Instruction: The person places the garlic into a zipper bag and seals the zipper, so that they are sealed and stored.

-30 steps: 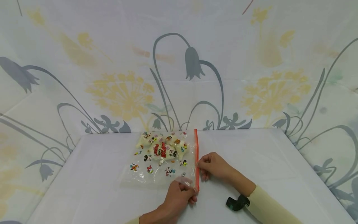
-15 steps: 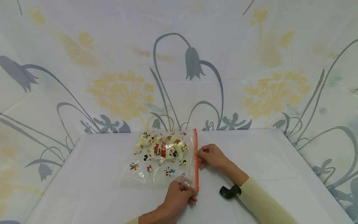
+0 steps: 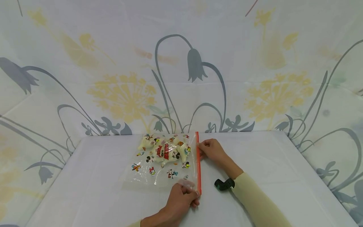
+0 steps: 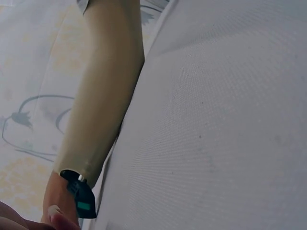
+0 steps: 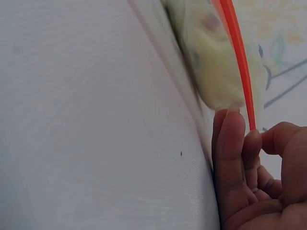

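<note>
Two hands on the bag's orange seal

Flat on the white table (image 3: 255, 164), the printed bag (image 3: 164, 164) is nearly shut: the right hand (image 3: 211, 149) has slid its pinch up the zip strip (image 3: 198, 164) toward the far end, while the left hand (image 3: 181, 201) grips the near corner

One zip bag (image 3: 164, 160), two hands, perhaps.

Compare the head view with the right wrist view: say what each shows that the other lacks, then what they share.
Only the head view shows the left hand pinching the near end of the orange zip strip, the cartoon prints, and the whole clear bag. Only the right wrist view shows the right hand's fingertips closing on the strip up close. Both share the right hand, strip, pale contents and white table.
</note>
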`<state>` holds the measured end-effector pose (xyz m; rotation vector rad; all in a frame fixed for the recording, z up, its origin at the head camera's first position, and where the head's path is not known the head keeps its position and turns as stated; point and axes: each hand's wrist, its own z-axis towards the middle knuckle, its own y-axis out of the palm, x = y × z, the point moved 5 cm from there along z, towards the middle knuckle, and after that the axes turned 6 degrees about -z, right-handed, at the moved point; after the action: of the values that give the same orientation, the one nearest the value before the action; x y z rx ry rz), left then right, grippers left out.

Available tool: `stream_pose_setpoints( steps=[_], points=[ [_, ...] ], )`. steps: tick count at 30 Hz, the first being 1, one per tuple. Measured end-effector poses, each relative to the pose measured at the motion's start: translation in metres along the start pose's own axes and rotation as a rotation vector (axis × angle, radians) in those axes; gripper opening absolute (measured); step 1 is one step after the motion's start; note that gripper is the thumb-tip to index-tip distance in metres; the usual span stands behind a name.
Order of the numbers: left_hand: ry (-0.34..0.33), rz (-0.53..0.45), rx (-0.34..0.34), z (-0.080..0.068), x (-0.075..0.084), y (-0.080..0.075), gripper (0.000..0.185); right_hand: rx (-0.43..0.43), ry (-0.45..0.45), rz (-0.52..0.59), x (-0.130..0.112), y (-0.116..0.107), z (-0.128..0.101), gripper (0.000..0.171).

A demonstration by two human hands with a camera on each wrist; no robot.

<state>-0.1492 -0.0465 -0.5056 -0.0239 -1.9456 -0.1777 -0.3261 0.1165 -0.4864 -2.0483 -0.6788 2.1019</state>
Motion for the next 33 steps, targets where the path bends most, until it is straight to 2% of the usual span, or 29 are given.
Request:
stream_pose_setpoints(
  steps=[9, 16, 25, 33],
  points=[
    [0.001, 0.007, 0.000, 0.000, -0.001, -0.001, 0.029, 0.163, -0.025, -0.047, -0.001, -0.003, 0.023, 0.030],
    [0.045, -0.024, -0.013, -0.002, 0.000, 0.000, 0.025, 0.303, -0.005, -0.123, -0.004, -0.004, 0.034, 0.032],
    [0.052, -0.019, -0.010, -0.003, 0.003, -0.002, 0.021, 0.362, -0.014, -0.096, -0.004, -0.003, 0.038, 0.031],
    [0.043, -0.007, -0.044, 0.000, -0.002, -0.002, 0.022, 0.400, -0.028, -0.145, -0.004, -0.003, 0.036, 0.032]
  ],
)
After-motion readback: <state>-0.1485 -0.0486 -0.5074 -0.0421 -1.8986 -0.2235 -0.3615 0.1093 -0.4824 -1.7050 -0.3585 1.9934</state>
